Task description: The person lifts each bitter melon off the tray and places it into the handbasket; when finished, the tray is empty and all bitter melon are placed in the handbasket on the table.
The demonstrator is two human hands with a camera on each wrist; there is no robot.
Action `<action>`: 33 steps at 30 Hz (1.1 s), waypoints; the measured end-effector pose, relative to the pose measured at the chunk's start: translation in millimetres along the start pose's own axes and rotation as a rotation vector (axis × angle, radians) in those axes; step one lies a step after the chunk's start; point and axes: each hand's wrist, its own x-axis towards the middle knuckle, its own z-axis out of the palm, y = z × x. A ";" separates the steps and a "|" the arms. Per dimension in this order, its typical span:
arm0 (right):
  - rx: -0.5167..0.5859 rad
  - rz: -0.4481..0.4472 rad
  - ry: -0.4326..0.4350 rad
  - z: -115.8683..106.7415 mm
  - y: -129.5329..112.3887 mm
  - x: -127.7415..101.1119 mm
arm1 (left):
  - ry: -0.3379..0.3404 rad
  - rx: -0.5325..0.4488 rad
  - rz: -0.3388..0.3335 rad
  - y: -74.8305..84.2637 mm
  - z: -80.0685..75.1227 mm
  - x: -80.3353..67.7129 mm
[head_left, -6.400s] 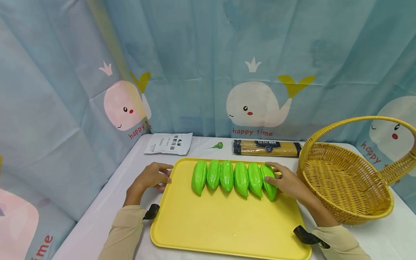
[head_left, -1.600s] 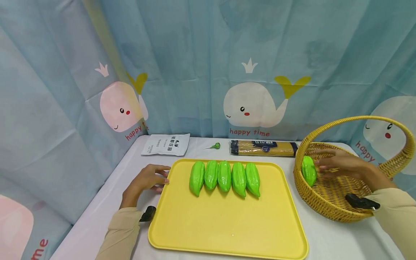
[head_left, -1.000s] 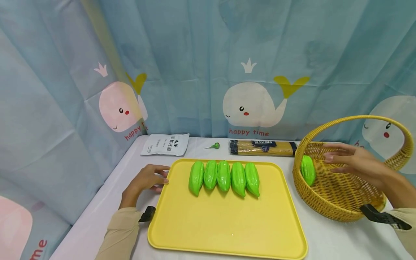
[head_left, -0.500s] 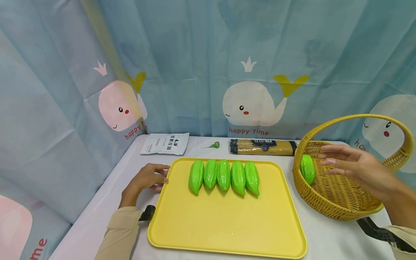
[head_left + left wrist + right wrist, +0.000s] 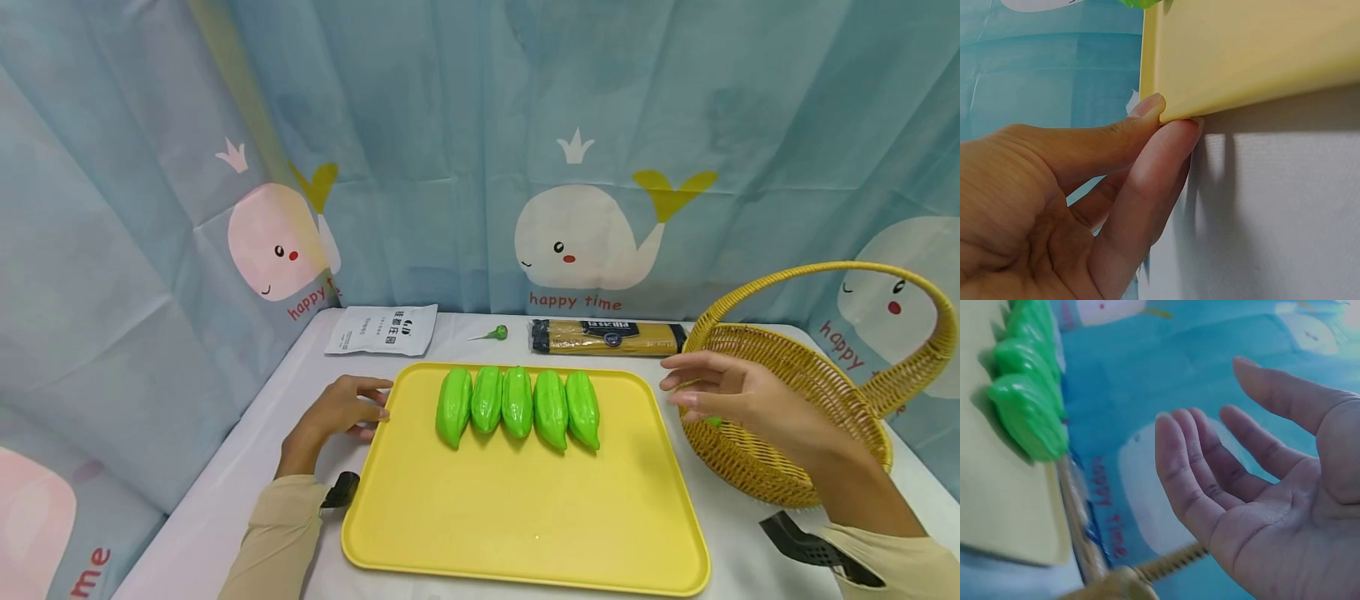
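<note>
My left hand [image 5: 341,408] pinches the left rim of a yellow tray [image 5: 525,517]; the left wrist view shows thumb and forefinger meeting at its edge. Several glossy green, ridged vegetables with tapered tips, like toy bitter melons [image 5: 517,404], lie side by side along the tray's far half. My right hand [image 5: 742,404] hovers over the left side of a wicker basket [image 5: 738,479], fingertips toward the tray. In the right wrist view its fingers are loosely bent with nothing between them. Beneath that hand a sliver of one green vegetable [image 5: 714,421] shows inside the basket; the rest is hidden.
Behind the tray lie a white printed pouch [image 5: 382,331], a small green-headed pick [image 5: 495,332] and a packet of spaghetti [image 5: 607,337]. The basket's tall handle [image 5: 825,271] arches over it at the right. A whale-print curtain [image 5: 420,167] closes off the back.
One green vegetable has gone from the tray's right end into the basket, released by my right hand. That hand then moved back left, toward the tray. My left hand stayed at the rim.
</note>
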 end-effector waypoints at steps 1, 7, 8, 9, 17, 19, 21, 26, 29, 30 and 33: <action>0.000 0.014 -0.008 4.7 0.1 3.2 | 0.001 -0.002 -0.001 0.1 0.0 -0.1; 0.020 0.043 -0.052 26.2 9.3 24.0 | 0.000 0.001 0.009 0.6 -0.3 -1.8; 0.019 0.044 -0.057 28.8 11.9 27.4 | 0.001 0.001 0.007 0.9 -0.2 -2.1; 0.015 0.053 -0.057 31.2 14.2 30.6 | 0.004 0.001 0.004 1.0 0.2 -2.1; -0.021 0.130 -0.046 48.4 34.9 54.4 | 0.008 0.009 -0.011 1.0 0.8 -1.0; -0.026 0.140 -0.051 51.3 38.5 59.7 | 0.015 0.009 -0.019 1.4 0.5 -1.5; -0.029 0.146 -0.058 53.4 40.8 64.3 | 0.014 0.010 -0.018 1.6 0.4 -2.0; -0.046 0.162 -0.070 56.7 43.8 73.9 | 0.014 -0.001 -0.023 0.9 0.5 -2.3; -0.052 0.165 -0.078 59.2 47.0 78.4 | 0.016 -0.006 -0.022 -0.2 0.8 -1.5; -0.052 0.164 -0.081 60.4 48.1 79.3 | 0.016 -0.008 -0.022 -0.5 0.9 -1.3; -0.052 0.172 -0.083 64.1 50.4 81.9 | 0.016 -0.014 -0.023 -1.5 1.2 -0.4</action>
